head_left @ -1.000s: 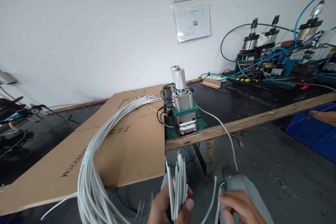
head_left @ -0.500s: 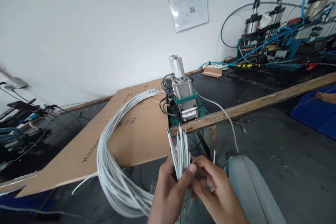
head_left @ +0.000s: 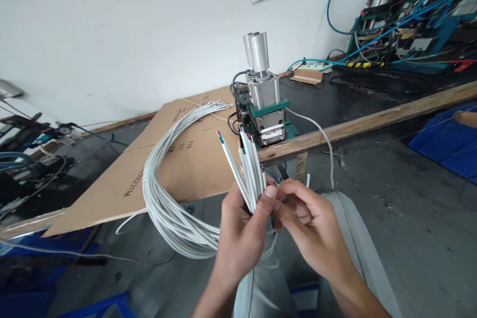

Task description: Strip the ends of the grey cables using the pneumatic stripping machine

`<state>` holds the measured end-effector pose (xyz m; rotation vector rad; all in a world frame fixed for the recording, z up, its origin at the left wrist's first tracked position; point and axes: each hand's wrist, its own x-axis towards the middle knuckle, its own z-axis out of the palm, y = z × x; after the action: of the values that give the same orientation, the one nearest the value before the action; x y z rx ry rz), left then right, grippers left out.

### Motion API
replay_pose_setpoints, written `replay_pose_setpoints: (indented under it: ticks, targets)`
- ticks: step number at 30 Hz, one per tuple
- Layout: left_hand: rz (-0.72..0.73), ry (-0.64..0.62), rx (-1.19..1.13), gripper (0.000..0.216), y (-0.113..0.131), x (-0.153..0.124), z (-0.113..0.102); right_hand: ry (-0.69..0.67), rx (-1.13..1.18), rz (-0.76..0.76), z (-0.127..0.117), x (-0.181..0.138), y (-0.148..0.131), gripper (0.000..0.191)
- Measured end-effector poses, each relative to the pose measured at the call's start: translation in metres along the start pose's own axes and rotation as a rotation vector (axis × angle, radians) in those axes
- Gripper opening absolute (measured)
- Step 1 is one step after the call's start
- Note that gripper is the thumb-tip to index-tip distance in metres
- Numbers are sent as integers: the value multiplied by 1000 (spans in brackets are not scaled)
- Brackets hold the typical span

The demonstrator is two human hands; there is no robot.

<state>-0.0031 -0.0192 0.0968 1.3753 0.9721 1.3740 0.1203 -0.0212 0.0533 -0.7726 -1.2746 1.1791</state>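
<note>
Cardboard (head_left: 201,169) left of left hand (head_left: 242,231), white cable loop (head_left: 167,221) hanging over its edge, trailing behind that hand. Left hand clasped round fanned cable ends (head_left: 253,179). Twin-cylinder unit (head_left: 265,92) beyond. Right hand (head_left: 311,223) alongside, fingertips pinching one cable tip (head_left: 278,183).

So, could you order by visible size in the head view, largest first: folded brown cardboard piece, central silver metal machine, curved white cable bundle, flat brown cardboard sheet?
1. Cardboard sheet
2. Cable bundle
3. Metal machine
4. Folded cardboard
</note>
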Motion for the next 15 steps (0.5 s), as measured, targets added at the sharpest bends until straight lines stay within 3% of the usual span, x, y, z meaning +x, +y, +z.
replay_pose_setpoints:
  ticks: [4, 8, 12, 15]
  targets:
    - [102, 11, 68, 17, -1, 1, -2, 55, -111, -117, 1, -6, 0, 4]
    - [118, 10, 135, 20, -2, -1, -6, 287, -297, -327, 3, -35, 9, 24]
    - [103, -18, 130, 23, -1, -3, -7, 507, -201, -213, 4, -67, 29, 14]
    - [102, -20, 122, 23, -1, -3, -6, 480, -161, -69, -1, -72, 43, 8]
